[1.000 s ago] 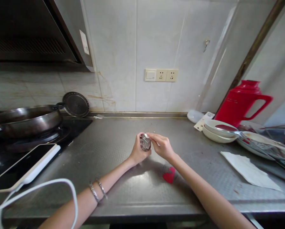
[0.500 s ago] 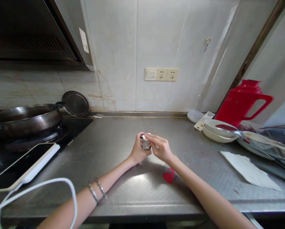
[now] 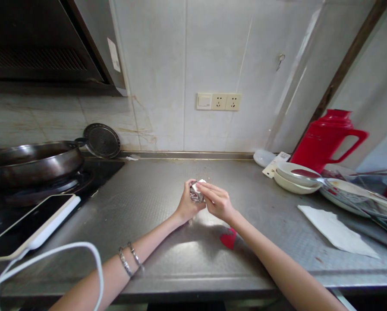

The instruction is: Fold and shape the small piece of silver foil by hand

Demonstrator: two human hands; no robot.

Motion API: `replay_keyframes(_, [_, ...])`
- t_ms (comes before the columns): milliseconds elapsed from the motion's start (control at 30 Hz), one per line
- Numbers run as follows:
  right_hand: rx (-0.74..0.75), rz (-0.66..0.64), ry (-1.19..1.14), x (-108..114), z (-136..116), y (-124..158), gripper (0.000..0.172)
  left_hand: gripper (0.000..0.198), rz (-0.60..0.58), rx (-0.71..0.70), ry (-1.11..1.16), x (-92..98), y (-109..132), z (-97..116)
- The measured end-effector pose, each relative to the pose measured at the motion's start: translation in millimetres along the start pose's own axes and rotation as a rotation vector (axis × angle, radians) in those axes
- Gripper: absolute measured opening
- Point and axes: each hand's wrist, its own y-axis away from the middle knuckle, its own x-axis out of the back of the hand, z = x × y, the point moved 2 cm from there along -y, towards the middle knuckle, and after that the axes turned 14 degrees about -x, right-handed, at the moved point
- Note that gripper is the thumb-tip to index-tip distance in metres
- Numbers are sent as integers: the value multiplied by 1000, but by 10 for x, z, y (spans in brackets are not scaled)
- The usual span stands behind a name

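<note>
Over the middle of the steel counter, my left hand (image 3: 187, 204) is wrapped round a small shiny, faceted cup that looks like glass (image 3: 196, 197). Its round mouth faces me. My right hand (image 3: 218, 202) pinches a piece of white tissue (image 3: 199, 183) and presses it at the cup's rim. The cup's far side and base are hidden by my fingers. Below my right wrist lies a red piece (image 3: 228, 239), partly covered by the forearm.
Left are a pan (image 3: 34, 162) on the stove, a round dark lid (image 3: 102, 141) and a phone (image 3: 34, 224) with a white cable (image 3: 67, 245). Right stand a red thermos (image 3: 324, 142), white bowls (image 3: 293, 183), plates (image 3: 342, 198) and a folded paper towel (image 3: 337, 231).
The right fingers have shifted slightly at the cup's rim, and more of the white tissue shows above them. The left hand keeps its hold.
</note>
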Motion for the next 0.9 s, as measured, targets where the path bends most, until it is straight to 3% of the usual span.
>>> replay_keyframes(233, [-92, 146, -57, 54, 83, -39, 31, 69, 6, 8, -66, -12, -9, 64])
replay_keyframes(467, [188, 123, -22, 38, -36, -16, 38, 66, 23, 89, 16, -11, -29, 79])
replay_keyframes(667, [125, 276, -31, 95, 47, -81, 33, 63, -3, 146, -84, -9, -42, 178])
replay_keyframes(900, [323, 157, 76, 73, -118, -31, 43, 59, -1, 163, -43, 65, -94, 161])
